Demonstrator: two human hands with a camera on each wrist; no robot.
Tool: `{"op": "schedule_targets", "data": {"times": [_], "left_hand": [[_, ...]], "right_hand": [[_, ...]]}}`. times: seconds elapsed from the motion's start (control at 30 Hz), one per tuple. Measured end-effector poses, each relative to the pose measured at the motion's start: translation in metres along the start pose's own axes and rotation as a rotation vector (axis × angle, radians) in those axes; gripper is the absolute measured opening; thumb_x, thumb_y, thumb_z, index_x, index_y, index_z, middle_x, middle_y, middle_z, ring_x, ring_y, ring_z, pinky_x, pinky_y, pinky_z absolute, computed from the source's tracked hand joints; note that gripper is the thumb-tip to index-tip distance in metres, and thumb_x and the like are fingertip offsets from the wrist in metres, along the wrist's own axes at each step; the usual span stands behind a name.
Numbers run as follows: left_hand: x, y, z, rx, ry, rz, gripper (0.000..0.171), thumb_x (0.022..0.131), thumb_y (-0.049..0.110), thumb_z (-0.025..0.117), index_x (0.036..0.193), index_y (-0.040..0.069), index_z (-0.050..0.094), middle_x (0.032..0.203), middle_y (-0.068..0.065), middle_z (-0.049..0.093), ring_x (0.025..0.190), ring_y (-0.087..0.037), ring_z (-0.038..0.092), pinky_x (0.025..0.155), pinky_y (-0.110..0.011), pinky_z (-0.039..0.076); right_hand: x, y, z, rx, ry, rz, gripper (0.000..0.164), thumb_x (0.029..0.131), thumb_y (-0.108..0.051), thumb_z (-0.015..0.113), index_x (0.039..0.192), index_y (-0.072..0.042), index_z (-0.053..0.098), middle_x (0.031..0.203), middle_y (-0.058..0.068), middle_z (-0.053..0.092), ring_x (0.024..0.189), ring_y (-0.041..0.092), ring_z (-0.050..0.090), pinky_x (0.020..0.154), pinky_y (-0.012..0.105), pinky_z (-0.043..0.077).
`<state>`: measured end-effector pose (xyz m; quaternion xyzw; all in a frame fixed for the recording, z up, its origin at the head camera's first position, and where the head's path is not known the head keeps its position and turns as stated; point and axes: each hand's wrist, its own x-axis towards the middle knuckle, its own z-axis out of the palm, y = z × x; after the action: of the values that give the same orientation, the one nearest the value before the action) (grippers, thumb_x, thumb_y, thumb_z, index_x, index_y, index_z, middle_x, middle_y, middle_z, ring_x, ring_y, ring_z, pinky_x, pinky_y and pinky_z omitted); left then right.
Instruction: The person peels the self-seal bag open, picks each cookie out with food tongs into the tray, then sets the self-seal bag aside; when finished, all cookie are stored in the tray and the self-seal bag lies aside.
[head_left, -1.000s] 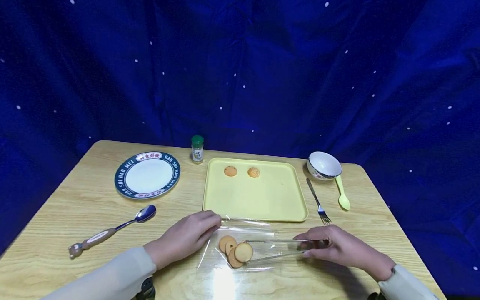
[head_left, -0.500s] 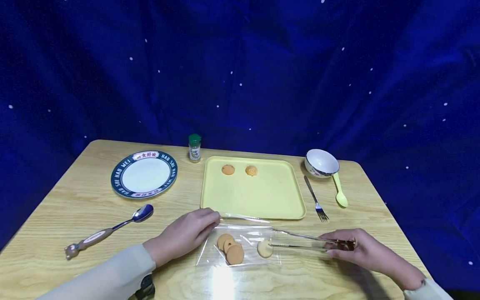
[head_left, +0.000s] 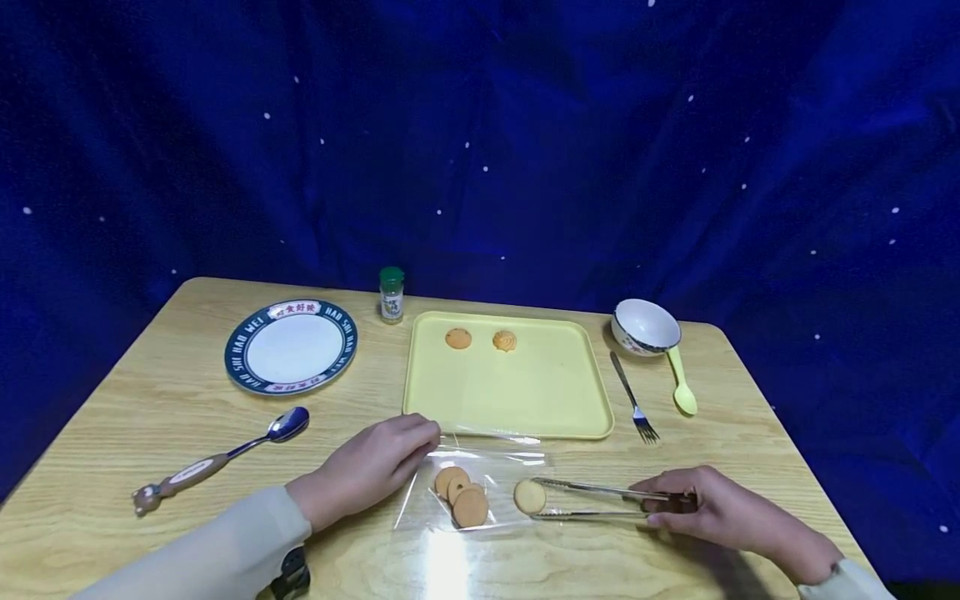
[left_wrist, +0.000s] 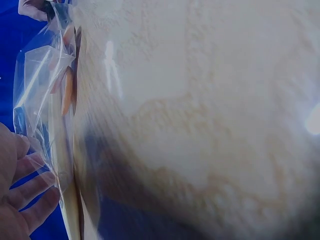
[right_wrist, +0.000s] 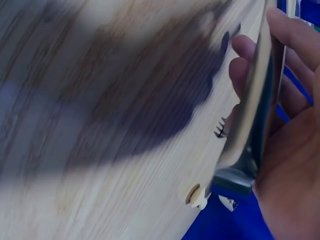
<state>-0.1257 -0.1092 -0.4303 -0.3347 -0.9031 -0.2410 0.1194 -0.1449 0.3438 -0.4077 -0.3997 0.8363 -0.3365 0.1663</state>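
Observation:
My left hand [head_left: 382, 458] pinches the upper left edge of a clear plastic bag [head_left: 498, 467] lying in front of the tray. In the left wrist view the left fingers [left_wrist: 32, 192] show at the film of the bag [left_wrist: 37, 85]. Several round cookies [head_left: 469, 507] overlap in the bag's left part. A single pale round cookie [head_left: 530, 497] lies apart, toward the bag's right end. With my right hand [head_left: 705, 504] I grip metal tongs [head_left: 600, 488], their arms spread and the tips right at the pale cookie's right side. The right wrist view shows the tongs [right_wrist: 250, 105] between thumb and fingers.
Behind the bag is a yellow tray [head_left: 517, 392] bearing two cookies [head_left: 505, 340]. A rimmed plate [head_left: 292, 346], a spoon [head_left: 225, 458] and a green-capped shaker [head_left: 392, 296] are on the left. On the right are a bowl [head_left: 647, 327], a fork [head_left: 636, 404] and a yellow spoon [head_left: 681, 383].
The tongs have drawn the pale cookie rightward, away from the pile. My right hand has moved right with them, and their arms now stand wider. My left hand has stayed at the bag's edge.

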Motion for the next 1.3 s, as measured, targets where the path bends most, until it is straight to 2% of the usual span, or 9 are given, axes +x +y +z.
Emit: {"op": "schedule_targets", "data": {"times": [0.17,0.3,0.5,0.7,0.97,1.1,1.3], "left_hand": [[0.0,0.0,0.0,0.011,-0.009,0.002,0.007,0.093,0.013,0.063,0.093,0.017,0.057,0.088,0.011,0.056,0.078,-0.002,0.053,0.071,-0.023,0.051],[0.001,0.0,-0.001,0.017,0.003,0.011,0.007,0.093,0.013,0.062,0.092,0.017,0.057,0.087,0.012,0.055,0.078,-0.002,0.053,0.07,-0.023,0.051],[0.001,0.0,0.0,0.023,-0.002,0.004,0.007,0.094,0.013,0.061,0.092,0.017,0.057,0.087,0.012,0.055,0.078,-0.002,0.053,0.069,-0.023,0.051],[0.001,0.0,0.0,0.022,-0.007,0.0,0.008,0.094,0.012,0.062,0.091,0.018,0.056,0.086,0.012,0.054,0.077,-0.002,0.051,0.068,-0.022,0.05],[0.002,0.0,-0.001,0.025,-0.014,-0.002,0.009,0.093,0.012,0.062,0.091,0.018,0.056,0.086,0.012,0.054,0.077,-0.002,0.051,0.068,-0.022,0.049],[0.002,0.0,-0.001,0.025,-0.025,-0.006,0.009,0.093,0.012,0.062,0.091,0.018,0.056,0.086,0.012,0.054,0.077,-0.002,0.051,0.068,-0.022,0.049],[0.002,-0.001,-0.003,0.028,-0.027,-0.007,0.01,0.093,0.011,0.063,0.09,0.018,0.055,0.086,0.012,0.053,0.076,-0.003,0.05,0.067,-0.022,0.049]], "right_hand": [[0.0,-0.002,0.001,0.032,-0.025,0.008,0.026,0.093,-0.013,0.064,0.117,-0.003,0.065,0.089,-0.001,0.071,0.069,-0.009,0.054,0.051,0.019,0.049],[0.001,-0.003,0.003,-0.019,0.015,-0.013,0.026,0.09,-0.012,0.068,0.115,-0.007,0.065,0.089,-0.005,0.069,0.069,-0.009,0.053,0.051,0.018,0.048],[0.003,-0.004,0.003,-0.073,0.059,-0.004,0.028,0.087,-0.014,0.072,0.113,-0.01,0.065,0.087,-0.005,0.068,0.07,-0.009,0.052,0.052,0.017,0.047],[0.006,-0.004,0.0,-0.103,0.046,-0.009,0.027,0.088,-0.014,0.071,0.114,-0.014,0.065,0.087,-0.011,0.067,0.067,-0.009,0.051,0.052,0.017,0.046],[0.007,-0.004,-0.002,-0.065,-0.012,0.0,0.025,0.092,-0.017,0.066,0.116,-0.012,0.067,0.096,-0.004,0.071,0.07,-0.008,0.053,0.055,0.017,0.048],[0.007,-0.006,-0.002,-0.074,-0.02,-0.01,0.024,0.093,-0.018,0.065,0.115,-0.008,0.067,0.098,0.001,0.072,0.07,-0.009,0.052,0.055,0.016,0.048],[0.005,-0.012,0.0,-0.078,-0.004,-0.001,0.029,0.094,-0.018,0.064,0.118,-0.002,0.066,0.096,0.004,0.071,0.061,-0.013,0.045,0.051,0.012,0.044]]}}
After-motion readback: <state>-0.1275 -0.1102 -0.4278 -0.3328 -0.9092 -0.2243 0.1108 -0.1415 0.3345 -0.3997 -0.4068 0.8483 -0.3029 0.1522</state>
